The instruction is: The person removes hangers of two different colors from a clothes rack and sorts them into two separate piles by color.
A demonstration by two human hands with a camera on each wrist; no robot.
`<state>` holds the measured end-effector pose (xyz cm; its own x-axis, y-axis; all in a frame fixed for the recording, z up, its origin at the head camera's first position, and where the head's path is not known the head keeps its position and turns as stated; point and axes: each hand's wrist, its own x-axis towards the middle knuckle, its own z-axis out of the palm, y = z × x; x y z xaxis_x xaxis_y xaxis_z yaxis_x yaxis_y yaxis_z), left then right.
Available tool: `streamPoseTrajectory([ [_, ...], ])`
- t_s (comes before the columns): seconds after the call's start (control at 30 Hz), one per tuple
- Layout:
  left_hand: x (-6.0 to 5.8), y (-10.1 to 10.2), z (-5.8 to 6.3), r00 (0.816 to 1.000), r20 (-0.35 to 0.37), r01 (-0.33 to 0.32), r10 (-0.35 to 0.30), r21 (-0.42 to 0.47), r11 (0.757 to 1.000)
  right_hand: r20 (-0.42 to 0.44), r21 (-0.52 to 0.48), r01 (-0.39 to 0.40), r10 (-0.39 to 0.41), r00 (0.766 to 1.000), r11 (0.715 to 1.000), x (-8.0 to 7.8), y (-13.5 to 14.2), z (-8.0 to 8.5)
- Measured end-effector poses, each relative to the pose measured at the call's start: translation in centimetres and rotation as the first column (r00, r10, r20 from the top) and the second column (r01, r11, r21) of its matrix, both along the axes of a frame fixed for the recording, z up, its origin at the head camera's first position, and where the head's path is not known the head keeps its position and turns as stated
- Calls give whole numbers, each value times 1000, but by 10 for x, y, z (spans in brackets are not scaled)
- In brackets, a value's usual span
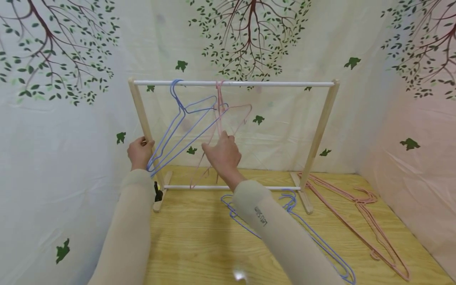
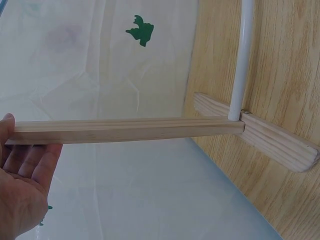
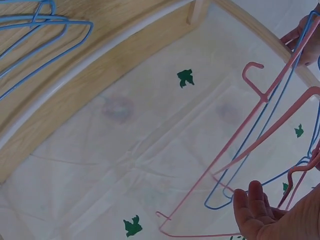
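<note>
In the head view my left hand [image 1: 140, 152] is at the rack's left post; the left wrist view has thumb and fingers gripping this wooden post [image 2: 130, 131] from opposite sides. My right hand [image 1: 225, 155] is raised in front of the pink hangers [image 1: 219, 107], which hook over the white top rail [image 1: 278, 84]. Its fingers [image 3: 256, 200] look loosely bent beside the pink wire in the right wrist view, and the thumb stands apart. Left of the pink ones, blue hangers [image 1: 179, 109] hang from the same rail, tilted, their lower corners near my left wrist.
More blue hangers [image 1: 317, 233] lie on the wood-patterned tabletop [image 1: 199, 245], partly behind my right sleeve. Several pink hangers [image 1: 374, 221] lie at the right, by the rack's right foot [image 1: 303, 194]. A small black object [image 1: 158, 193] is at the left foot. Patterned cloth [image 1: 71, 158] surrounds the table.
</note>
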<state>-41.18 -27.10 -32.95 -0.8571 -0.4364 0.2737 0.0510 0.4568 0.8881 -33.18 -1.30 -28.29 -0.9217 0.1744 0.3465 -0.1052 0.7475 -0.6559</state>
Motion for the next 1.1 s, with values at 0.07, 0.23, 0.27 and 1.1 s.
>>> streamPoseTrajectory([
  [0.07,0,0,0,1000,-2,0,0,1,1000,-2,15,-1,1,1000,1000,1,5,0],
  [0.23,4,3,0,1000,-5,-5,5,0,1000,-3,6,-13,13,1000,1000,5,21,0],
  [0.27,5,4,0,1000,-8,-8,8,-1,1000,-5,2,-16,16,1000,1000,6,24,0],
  [1.1,14,8,-4,999,-29,-40,38,-55,998,-77,51,-89,93,993,995,32,123,10],
])
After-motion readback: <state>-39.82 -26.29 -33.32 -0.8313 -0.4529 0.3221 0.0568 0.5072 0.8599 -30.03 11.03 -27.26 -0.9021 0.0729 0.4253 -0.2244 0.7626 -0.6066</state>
